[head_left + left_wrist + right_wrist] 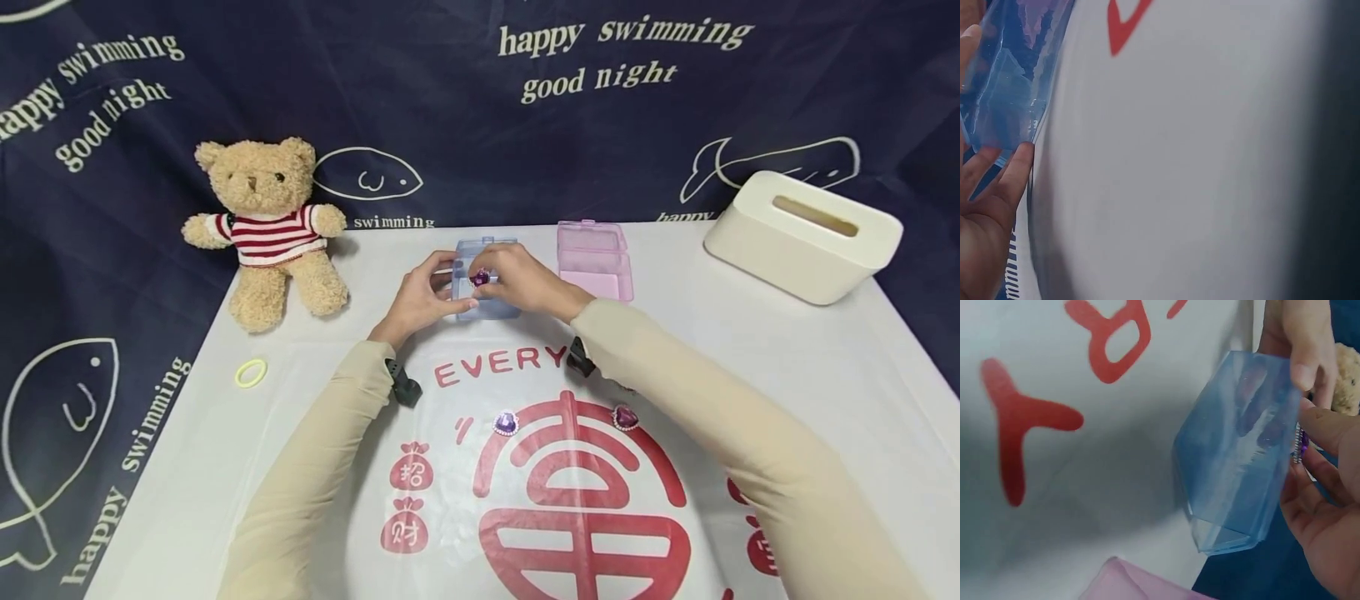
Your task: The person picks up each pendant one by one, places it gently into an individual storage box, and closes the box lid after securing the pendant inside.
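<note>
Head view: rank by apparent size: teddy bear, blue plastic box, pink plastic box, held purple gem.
1. Teddy bear
2. Blue plastic box, pink plastic box: too alike to rank, blue partly hidden
3. Purple gem

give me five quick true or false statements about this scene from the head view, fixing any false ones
1. A tan plush bear in a red-and-white striped shirt is at the left of the white table cover. True.
2. The left hand rests on the bear. False: it grips a translucent blue plastic box.
3. The right hand pinches a purple gem with a sparkling rim. True.
4. A cream rectangular box with a slotted top is at the right. True.
5. The cream box is between the bear and the blue box. False: the blue box is between the other two.
</note>
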Tool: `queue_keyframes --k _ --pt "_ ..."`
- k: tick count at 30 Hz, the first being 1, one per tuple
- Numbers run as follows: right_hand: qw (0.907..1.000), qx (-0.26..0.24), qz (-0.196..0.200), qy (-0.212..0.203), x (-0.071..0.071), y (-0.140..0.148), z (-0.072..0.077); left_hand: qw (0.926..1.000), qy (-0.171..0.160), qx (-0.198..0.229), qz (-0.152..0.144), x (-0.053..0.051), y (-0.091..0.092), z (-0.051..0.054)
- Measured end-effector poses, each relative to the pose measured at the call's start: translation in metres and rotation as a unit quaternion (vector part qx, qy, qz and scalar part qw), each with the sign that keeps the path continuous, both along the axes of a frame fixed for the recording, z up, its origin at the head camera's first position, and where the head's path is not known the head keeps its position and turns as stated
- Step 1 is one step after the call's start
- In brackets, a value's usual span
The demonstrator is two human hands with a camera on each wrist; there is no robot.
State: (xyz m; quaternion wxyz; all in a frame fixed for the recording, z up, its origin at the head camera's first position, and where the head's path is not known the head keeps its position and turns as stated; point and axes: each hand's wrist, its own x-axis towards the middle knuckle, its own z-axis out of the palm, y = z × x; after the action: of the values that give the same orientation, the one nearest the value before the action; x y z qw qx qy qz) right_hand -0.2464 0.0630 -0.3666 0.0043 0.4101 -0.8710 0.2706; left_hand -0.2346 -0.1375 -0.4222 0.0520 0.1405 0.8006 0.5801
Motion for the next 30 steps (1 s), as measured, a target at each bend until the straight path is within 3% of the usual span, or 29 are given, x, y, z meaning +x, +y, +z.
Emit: queue_keyframes --k 3,8,22,30 --pt "0.9996 0.025 0.000 -0.013 -0.006 -0.006 -0.005 1.0000 -0.001 -0.004 0.003 0.001 -0.002 0.000" --pt "0.9982 0.059 0.010 -0.001 -0.012 -0.015 -0.010 1.0000 0.007 -0.004 0.003 0.001 -0.001 -0.001" --pt "0.9910 0.132 0.011 -0.020 -0.020 -0.029 -0.010 0.9999 0.009 -0.003 0.002 0.000 0.001 -0.002" --pt "0.9875 0.157 0.000 -0.020 -0.021 -0.033 -0.008 1.0000 0.004 0.004 -0.004 0.011 0.003 0.019"
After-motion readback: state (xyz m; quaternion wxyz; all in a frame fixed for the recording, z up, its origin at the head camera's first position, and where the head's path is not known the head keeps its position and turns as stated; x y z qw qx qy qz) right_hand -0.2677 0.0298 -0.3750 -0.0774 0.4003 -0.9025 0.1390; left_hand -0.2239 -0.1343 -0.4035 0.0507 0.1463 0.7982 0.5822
